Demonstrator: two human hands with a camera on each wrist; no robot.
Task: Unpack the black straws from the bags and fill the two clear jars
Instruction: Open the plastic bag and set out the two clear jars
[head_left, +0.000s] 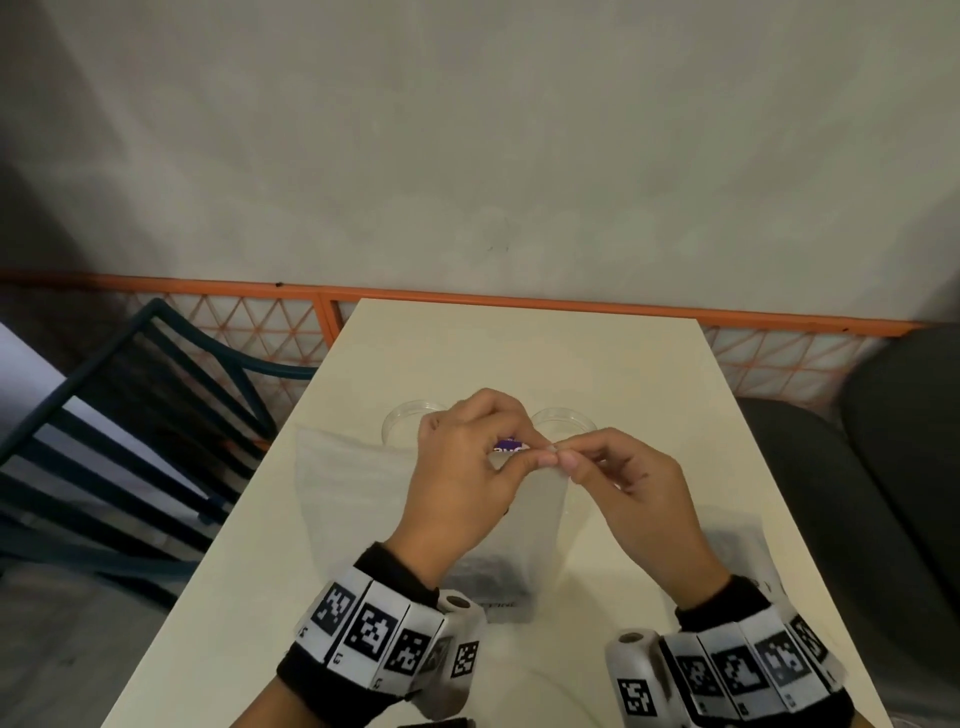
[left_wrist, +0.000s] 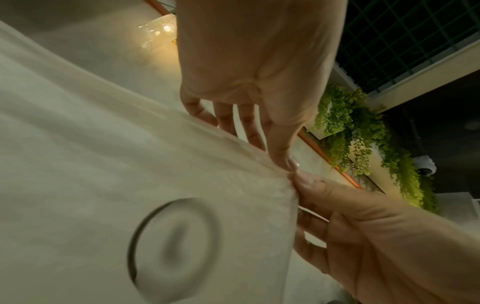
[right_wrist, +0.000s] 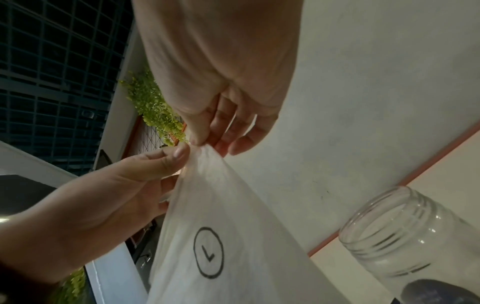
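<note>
Bag (head_left: 524, 519) hangs below both pinching grips, left hand (head_left: 462, 483) and right hand (head_left: 639, 493) meeting at its top edge.

Grey wall (head_left: 467, 130); orange lattice rail (head_left: 249, 332); dark chair (head_left: 130, 426)

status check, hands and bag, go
Left hand and right hand both pinch top edge of the frosted bag, held up. Both jars empty behind it. Nothing blocking.
</note>
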